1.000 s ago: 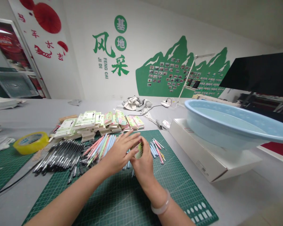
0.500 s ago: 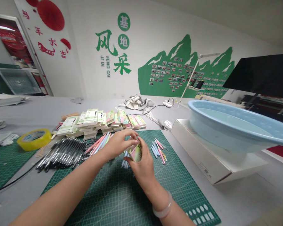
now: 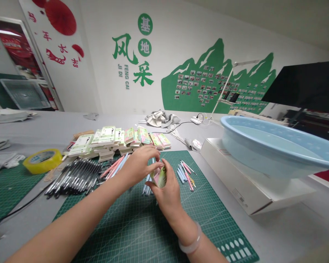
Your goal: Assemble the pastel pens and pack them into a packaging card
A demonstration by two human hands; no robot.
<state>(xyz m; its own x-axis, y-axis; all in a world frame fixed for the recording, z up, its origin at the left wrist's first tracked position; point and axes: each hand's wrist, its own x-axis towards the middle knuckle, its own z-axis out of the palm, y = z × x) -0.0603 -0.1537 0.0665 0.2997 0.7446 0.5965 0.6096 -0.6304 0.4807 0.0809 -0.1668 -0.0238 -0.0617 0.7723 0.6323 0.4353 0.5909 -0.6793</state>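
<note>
In the head view, our right grip (image 3: 166, 190) pinches a small green-and-pink packet (image 3: 161, 179) above the green cutting mat (image 3: 131, 228), and our left grip (image 3: 138, 165) closes on its upper edge. Pastel pens (image 3: 186, 176) and black pens (image 3: 74, 179) lie nearby, with stacked packets (image 3: 117, 140) beyond on the desk (image 3: 44, 131).

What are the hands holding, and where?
A small pale-green paper packet, pinched at its lower edge by the right hand; the left fingertips touch its top.
</note>
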